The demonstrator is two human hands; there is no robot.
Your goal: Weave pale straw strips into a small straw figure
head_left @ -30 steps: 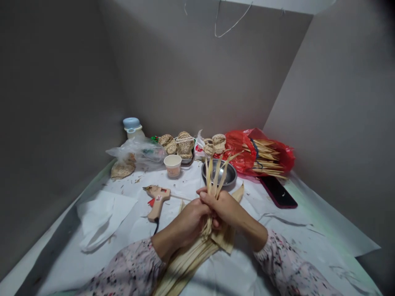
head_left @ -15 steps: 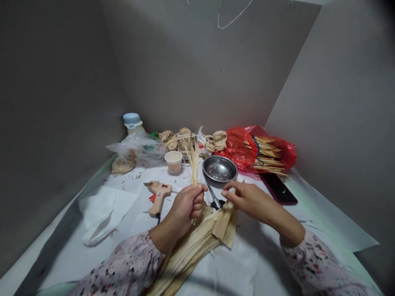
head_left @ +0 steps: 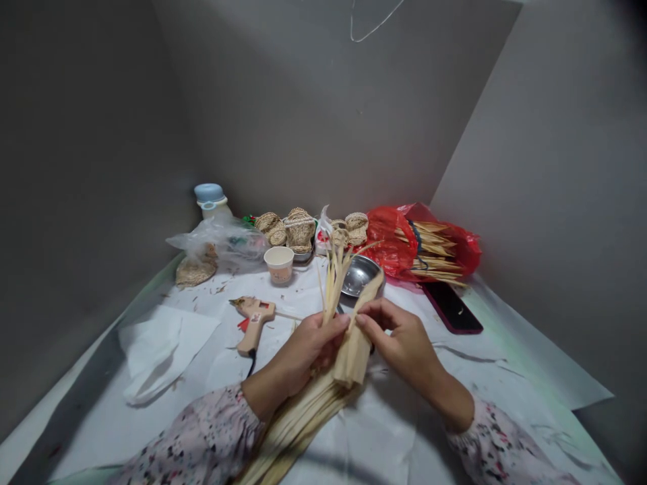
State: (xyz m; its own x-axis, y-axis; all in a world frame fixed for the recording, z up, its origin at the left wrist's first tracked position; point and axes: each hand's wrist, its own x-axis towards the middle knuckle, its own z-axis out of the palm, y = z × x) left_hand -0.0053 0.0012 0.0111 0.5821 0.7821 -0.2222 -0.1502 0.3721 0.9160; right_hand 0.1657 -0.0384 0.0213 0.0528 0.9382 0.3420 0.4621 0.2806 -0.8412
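Strips (head_left: pixel 331 289) are rising from the left hand (head_left: pixel 311 343), whose fingers are clasping them; the right hand (head_left: pixel 399 333) is pinching a husk (head_left: pixel 358 353) just beside, at the pile's (head_left: pixel 303 421) far end. Beyond, a bowl (head_left: pixel 358 275) is sitting close; a glue gun (head_left: pixel 257 321) is lying left. White sheet (head_left: pixel 399 431) is spreading rightward past the phone (head_left: pixel 452 308); grey walls (head_left: pixel 313 128) are bounding back and sides.

- Thin, dry leaf strips (head_left: pixel 332 283): pale straw yellow
- Gathered cloth sleeves (head_left: pixel 207 431): pale pink, flecked with black and red
- Pistol-shaped plastic glue gun (head_left: pixel 257 320): beige, with a red trigger
- Crinkled plastic bag (head_left: pixel 387 236): bright translucent red
- Flat rectangular phone (head_left: pixel 451 308): black screen, dark-red edge
- Round metal bowl (head_left: pixel 354 275): silvery grey
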